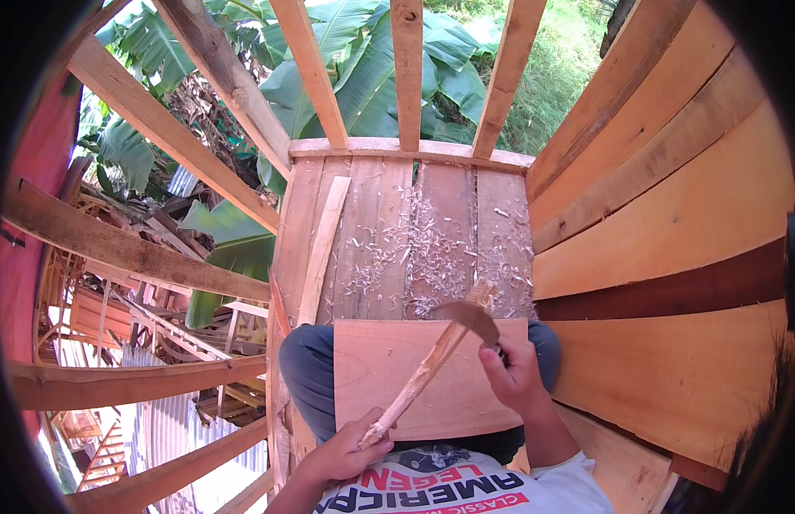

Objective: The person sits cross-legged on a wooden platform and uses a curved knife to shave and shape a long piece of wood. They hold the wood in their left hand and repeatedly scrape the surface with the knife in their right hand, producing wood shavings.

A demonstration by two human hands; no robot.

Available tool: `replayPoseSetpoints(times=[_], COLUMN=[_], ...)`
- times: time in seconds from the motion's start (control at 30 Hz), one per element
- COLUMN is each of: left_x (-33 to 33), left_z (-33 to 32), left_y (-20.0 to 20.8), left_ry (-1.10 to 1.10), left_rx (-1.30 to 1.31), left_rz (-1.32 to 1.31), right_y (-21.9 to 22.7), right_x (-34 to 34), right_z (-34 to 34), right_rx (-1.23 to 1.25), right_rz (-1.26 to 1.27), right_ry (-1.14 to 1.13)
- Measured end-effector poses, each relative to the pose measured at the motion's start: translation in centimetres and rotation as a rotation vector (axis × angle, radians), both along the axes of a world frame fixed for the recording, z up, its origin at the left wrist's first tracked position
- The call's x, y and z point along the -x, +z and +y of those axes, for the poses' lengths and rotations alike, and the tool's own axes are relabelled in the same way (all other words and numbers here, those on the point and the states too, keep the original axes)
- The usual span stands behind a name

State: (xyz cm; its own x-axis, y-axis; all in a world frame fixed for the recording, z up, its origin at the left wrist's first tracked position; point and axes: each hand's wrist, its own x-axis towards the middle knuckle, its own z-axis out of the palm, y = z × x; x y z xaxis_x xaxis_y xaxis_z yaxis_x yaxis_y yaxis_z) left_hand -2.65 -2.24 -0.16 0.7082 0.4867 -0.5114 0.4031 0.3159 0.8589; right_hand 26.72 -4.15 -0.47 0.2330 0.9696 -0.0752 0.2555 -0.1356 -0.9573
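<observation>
My left hand (356,449) is closed round the lower end of a rough wooden stick (419,377), which slants up and away to the right. In my right hand (513,375) is the handle of a knife with a broad curved blade (469,318). The blade lies across the stick near its far end; whether its edge bites into the wood I cannot tell. Beneath the stick, a flat wooden board (372,351) rests over my lap. Pale cut faces show along the stick. My right hand hides most of the knife's handle.
Curled wood shavings (432,248) litter the plank floor (363,197) ahead. A long wooden strip (323,248) lies at its left side. Slatted rails (408,77) stand at the front and left, with banana leaves (355,77) beyond. A plank wall (663,214) rises close on the right.
</observation>
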Motion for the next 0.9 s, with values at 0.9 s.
replayPoseSetpoints(times=[0.9], left_x=[0.0], left_z=[-0.1], left_y=[-0.6], left_ry=[0.039], left_rx=[0.089], left_rz=[-0.049], right_y=[-1.5], right_x=[-1.4], right_z=[0.6], right_rx=[-0.19], right_rz=[-0.189], right_ry=[0.192])
